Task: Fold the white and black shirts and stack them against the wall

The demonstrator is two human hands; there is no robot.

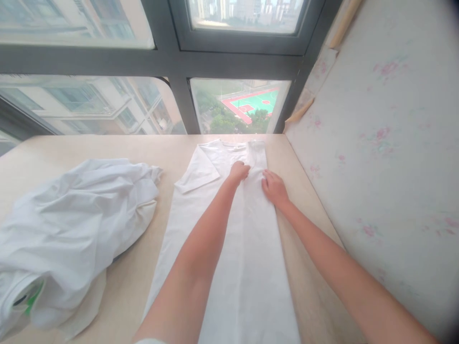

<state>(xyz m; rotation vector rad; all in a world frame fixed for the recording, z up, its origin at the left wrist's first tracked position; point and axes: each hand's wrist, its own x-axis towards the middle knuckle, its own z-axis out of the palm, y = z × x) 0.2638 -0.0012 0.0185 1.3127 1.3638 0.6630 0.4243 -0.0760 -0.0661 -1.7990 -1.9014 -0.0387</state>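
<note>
A white short-sleeved shirt (229, 229) lies flat on the pale wooden surface (132, 282), its collar toward the window. Its left sleeve points out to the left, while the right side is folded inward over the body. My left hand (240, 171) is closed on the shirt fabric near the upper chest, at the folded part. At the shirt's right edge, a little lower, my right hand (274, 187) rests with its fingers slightly bent and apart, touching the fabric.
A heap of crumpled white clothes (79, 220) lies on the left, with a green patch at its near end. A grey-framed window (175, 67) stands behind the surface. Along the right runs a wall with flowered paper (383, 143), torn near the window.
</note>
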